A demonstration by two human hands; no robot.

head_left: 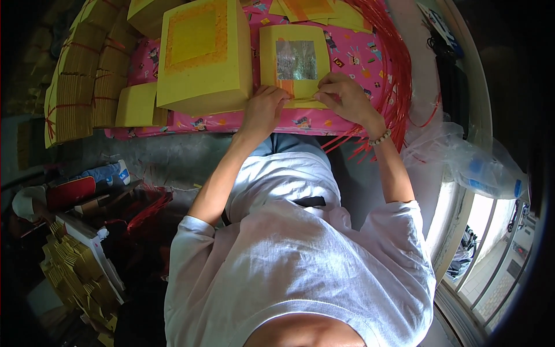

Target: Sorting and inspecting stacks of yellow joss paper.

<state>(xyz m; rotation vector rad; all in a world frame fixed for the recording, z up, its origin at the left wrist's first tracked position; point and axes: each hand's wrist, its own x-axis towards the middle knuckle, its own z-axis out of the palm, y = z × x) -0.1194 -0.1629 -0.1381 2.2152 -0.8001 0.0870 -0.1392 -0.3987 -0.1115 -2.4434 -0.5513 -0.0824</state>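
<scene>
A yellow joss paper sheet (266, 58) with a silver foil square and an orange-red patch lies on the pink patterned surface. Its near edge is turned up in a narrow fold. At the near left corner, my left hand (267, 110) has its fingers closed on that edge, the fingertips partly hidden. My right hand (346, 99), a beaded bracelet at its wrist, pinches the same edge near the right corner. Left of the sheet stands a tall stack of yellow joss paper (205, 87), its top sheet marked with an orange-bordered square.
Bundles of folded yellow paper (72, 87) tied with red string line the far left. Red plastic strings (398, 69) hang along the right side of the pink cover (231, 120). More yellow sheets (347, 22) lie beyond. A clear plastic bag (480, 165) is by the barred window.
</scene>
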